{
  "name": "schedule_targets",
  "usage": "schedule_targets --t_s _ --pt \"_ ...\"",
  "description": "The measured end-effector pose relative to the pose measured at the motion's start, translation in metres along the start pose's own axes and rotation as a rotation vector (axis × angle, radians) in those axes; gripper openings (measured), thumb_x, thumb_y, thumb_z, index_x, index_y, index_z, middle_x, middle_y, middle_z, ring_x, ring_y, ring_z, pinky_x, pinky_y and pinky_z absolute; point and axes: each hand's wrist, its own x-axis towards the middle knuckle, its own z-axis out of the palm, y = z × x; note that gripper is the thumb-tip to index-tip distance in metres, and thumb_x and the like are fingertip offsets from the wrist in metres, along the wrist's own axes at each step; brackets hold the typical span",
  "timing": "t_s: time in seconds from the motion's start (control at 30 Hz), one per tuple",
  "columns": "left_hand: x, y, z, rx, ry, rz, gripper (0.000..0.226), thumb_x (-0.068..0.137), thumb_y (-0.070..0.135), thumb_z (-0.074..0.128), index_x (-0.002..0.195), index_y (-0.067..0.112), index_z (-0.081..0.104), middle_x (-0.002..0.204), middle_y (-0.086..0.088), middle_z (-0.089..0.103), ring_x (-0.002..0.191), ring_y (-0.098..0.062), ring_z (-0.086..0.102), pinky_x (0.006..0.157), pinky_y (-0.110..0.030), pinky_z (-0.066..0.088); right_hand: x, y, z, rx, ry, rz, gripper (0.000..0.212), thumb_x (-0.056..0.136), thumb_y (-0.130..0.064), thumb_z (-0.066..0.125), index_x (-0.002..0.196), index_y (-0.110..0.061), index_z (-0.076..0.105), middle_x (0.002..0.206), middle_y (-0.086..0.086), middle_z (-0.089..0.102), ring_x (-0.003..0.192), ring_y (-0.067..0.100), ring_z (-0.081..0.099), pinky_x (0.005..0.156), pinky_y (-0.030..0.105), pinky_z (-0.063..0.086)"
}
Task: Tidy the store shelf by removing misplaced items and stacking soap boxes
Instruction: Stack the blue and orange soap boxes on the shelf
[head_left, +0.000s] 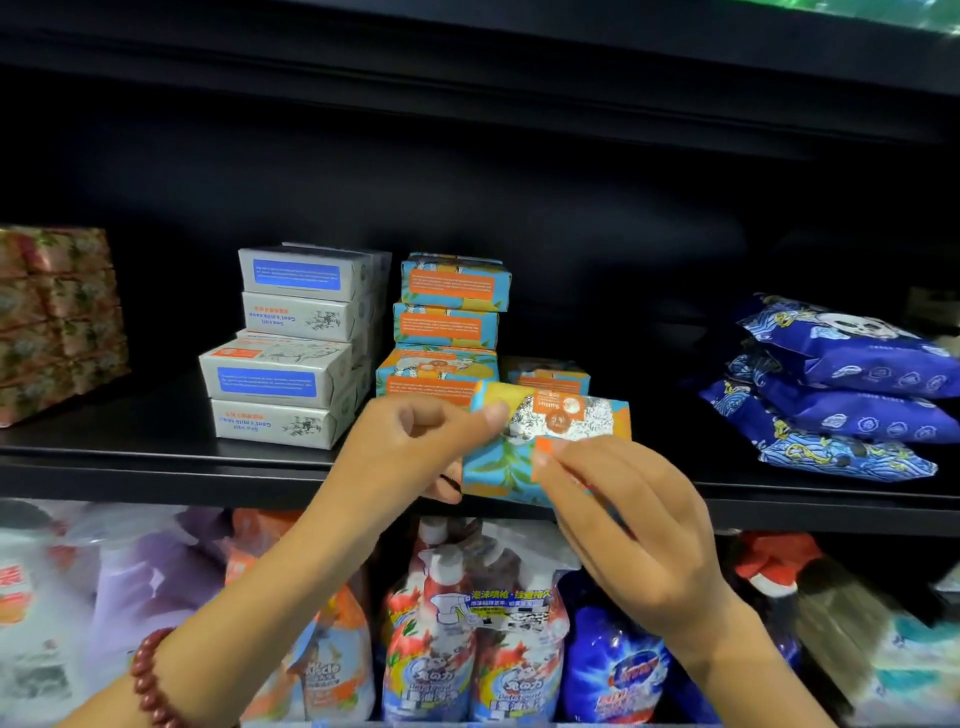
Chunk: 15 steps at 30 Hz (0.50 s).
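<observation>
One soap box (561, 422) between the fingers (582, 467)

The held soap box (569, 415) is partly behind fingers (587, 470); red floral packs (54, 322) run off the left edge

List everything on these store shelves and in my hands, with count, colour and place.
white goat's milk soap boxes: four in front, more behind; white; shelf, left of centre
orange-and-blue soap boxes: at least four, orange and blue, shelf centre
held soap box: one, orange and blue, before the shelf
floral packs: count unclear, red, far left
panda pouches: at least three, dark blue, piled right
detergent bottles: several, mixed colours, lower shelf
shelf: one, black, under the soaps
bead bracelet: one, dark red, left wrist
left hand: one, grips held soap box's left end
right hand: one, pinches its lower edge
</observation>
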Motion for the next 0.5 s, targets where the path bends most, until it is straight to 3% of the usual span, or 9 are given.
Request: schedule_targets --t_s 0.1,0.2,0.3,0.37,0.43,0.5 --pt "0.0 -0.007 -0.002 -0.032 0.019 -0.022 0.065 0.045 0.048 0.08 0.077 -0.005 0.064 0.069 -0.017 0.065 0.064 -0.024 0.062 0.061 -0.035 0.057 -0.003 -0.002 0.003 -0.004 0.001 -0.015 0.032 0.084 -0.009 0.071 0.112 -0.002 0.057 0.11 0.011 0.054 0.101 0.022 0.056 0.09 0.032 0.05" --pt "-0.001 -0.009 0.0 -0.078 0.091 0.017 0.062 0.048 0.037 0.084 0.084 -0.009 0.063 0.083 -0.032 0.066 0.069 -0.027 0.065 0.067 -0.041 0.056 -0.001 0.003 0.0 0.062 -0.067 0.062 0.032 0.086 -0.018 0.07 0.113 -0.008 0.057 0.116 0.009 0.053 0.109 0.023 0.053 0.093 0.036 0.048" --pt "0.0 -0.012 -0.002 -0.043 0.143 0.111 0.059 0.05 0.037 0.084 0.089 -0.003 0.066 0.085 -0.031 0.066 0.073 -0.031 0.069 0.062 -0.032 0.056 0.006 0.006 -0.01 0.25 -0.159 0.369 0.05 0.086 -0.04 0.064 0.124 -0.01 0.053 0.128 0.005 0.049 0.123 0.019 0.044 0.104 0.029 0.036" --pt "-0.001 -0.014 -0.003 -0.037 0.149 0.154 0.06 0.051 0.043 0.081 0.094 0.003 0.067 0.088 -0.024 0.069 0.085 -0.037 0.068 0.077 -0.045 0.057 0.014 0.007 -0.015 0.437 -0.229 0.691 0.068 0.077 -0.05 0.066 0.134 -0.017 0.047 0.134 -0.006 0.047 0.127 0.006 0.04 0.104 0.016 0.031" --pt "-0.003 -0.013 -0.003 -0.028 0.107 0.206 0.057 0.056 0.04 0.08 0.1 0.007 0.066 0.096 -0.015 0.072 0.093 -0.033 0.068 0.085 -0.048 0.055 0.021 0.009 -0.018 0.673 -0.314 0.934 0.077 0.068 -0.049 0.075 0.136 -0.033 0.041 0.132 -0.019 0.047 0.122 -0.003 0.044 0.097 0.009 0.035" --pt "-0.005 -0.012 -0.002 -0.017 0.033 0.283 0.047 0.064 0.029 0.08 0.104 0.011 0.063 0.103 -0.006 0.072 0.097 -0.022 0.068 0.084 -0.034 0.056 0.025 0.014 -0.02 0.809 -0.362 0.985 0.079 0.066 -0.032 0.083 0.131 -0.041 0.04 0.123 -0.026 0.052 0.114 -0.008 0.051 0.087 0.005 0.039"
